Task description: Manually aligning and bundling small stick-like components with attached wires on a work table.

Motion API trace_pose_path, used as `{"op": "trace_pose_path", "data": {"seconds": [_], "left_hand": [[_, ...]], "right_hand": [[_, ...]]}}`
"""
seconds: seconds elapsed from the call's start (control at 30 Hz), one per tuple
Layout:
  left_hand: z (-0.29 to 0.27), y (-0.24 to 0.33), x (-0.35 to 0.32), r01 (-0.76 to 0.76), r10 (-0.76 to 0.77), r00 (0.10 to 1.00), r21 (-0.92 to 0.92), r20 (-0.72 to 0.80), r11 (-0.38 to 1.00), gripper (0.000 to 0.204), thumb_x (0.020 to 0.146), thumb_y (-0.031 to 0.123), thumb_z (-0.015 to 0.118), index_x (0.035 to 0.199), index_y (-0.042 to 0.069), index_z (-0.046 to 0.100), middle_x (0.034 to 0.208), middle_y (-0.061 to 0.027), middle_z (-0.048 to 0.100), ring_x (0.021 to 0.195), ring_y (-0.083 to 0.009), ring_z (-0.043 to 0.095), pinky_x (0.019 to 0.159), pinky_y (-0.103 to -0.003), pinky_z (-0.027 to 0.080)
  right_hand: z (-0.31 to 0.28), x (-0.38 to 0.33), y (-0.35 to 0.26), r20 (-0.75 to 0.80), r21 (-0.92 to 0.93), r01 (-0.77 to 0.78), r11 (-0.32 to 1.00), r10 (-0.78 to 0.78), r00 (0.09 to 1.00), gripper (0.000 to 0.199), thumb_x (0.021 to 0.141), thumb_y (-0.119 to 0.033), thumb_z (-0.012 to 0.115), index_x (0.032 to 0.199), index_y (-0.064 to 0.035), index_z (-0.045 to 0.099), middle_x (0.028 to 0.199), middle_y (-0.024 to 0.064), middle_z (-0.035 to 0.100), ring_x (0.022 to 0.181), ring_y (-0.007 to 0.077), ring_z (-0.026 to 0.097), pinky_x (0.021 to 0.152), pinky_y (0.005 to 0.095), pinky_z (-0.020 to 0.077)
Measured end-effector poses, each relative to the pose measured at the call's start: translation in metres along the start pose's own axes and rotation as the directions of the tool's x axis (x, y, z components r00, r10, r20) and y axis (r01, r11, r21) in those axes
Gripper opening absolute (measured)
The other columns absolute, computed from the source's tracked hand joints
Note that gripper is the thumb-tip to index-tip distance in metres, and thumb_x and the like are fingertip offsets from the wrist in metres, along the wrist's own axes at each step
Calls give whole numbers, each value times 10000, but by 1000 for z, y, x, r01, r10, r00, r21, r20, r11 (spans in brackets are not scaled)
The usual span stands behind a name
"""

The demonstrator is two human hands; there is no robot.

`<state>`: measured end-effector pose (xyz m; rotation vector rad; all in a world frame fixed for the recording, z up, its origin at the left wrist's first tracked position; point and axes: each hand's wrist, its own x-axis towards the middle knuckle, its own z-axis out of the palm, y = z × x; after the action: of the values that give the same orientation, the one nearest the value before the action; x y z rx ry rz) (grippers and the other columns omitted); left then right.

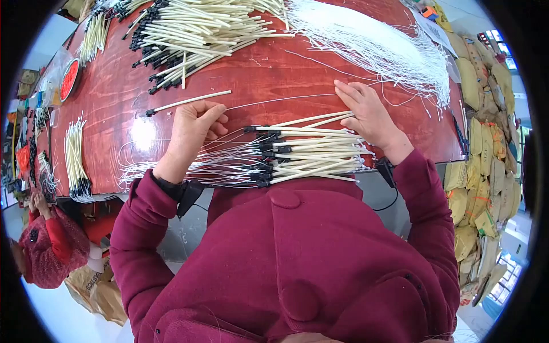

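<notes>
A thin white cord [280,99] is stretched between my two hands above the red table. My left hand [197,121] is closed in a pinch on its left end. My right hand [366,111] has thumb and fingers together at the cord's right end, over the tips of some cream tubes. Just beyond my left hand lies a single cream tube [194,100] with a black fitting at one end. Near the front edge, under and between my hands, is a stack of cream tubes [320,150] with black fittings and white cords trailing left.
A large pile of cream tubes [200,26] covers the far left of the red table [257,74]. Bundled white cords [366,40] spread at the far right. A bowl of red pieces [70,79] and another tube bundle [75,154] sit left. A co-worker [54,246] is at lower left.
</notes>
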<state>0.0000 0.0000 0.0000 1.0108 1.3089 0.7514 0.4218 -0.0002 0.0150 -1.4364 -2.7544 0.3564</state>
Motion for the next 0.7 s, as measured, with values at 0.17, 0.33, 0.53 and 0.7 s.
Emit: {"op": "trace_pose_path", "data": {"seconds": [0.17,0.33,0.53,0.7], "left_hand": [[-13,-12,1,-96,155,983,438,-100,894,164,903,227,748,895,63,742,798,-113,752,654,-283,714,596,-378,539],[-10,-10,-6,-180,405,905,744,-131,643,189,848,215,764,883,37,711,725,-152,689,654,-343,678,617,-438,517],[-23,15,-23,-96,376,916,830,-143,549,216,837,238,775,883,55,671,795,-130,676,783,-364,675,678,-471,522],[-32,15,-4,-331,677,727,924,119,193,165,862,171,722,932,63,619,973,-135,647,930,-358,656,731,-477,527]], "right_hand": [[6,8,-5,-36,-49,79,996,-81,996,999,950,-784,313,1488,45,453,1621,148,374,1427,379,367,1190,469,285],[3,5,-16,-50,-68,103,992,-106,993,1023,951,-790,295,1492,67,433,1622,153,370,1444,388,347,1200,477,269],[-3,11,-27,-35,-44,123,991,-124,992,1021,959,-785,283,1511,65,407,1626,152,364,1465,384,329,1211,474,256],[-3,0,-32,-51,-24,111,994,-112,992,980,976,-761,285,1524,43,401,1629,143,364,1473,378,326,1215,470,256]]}}
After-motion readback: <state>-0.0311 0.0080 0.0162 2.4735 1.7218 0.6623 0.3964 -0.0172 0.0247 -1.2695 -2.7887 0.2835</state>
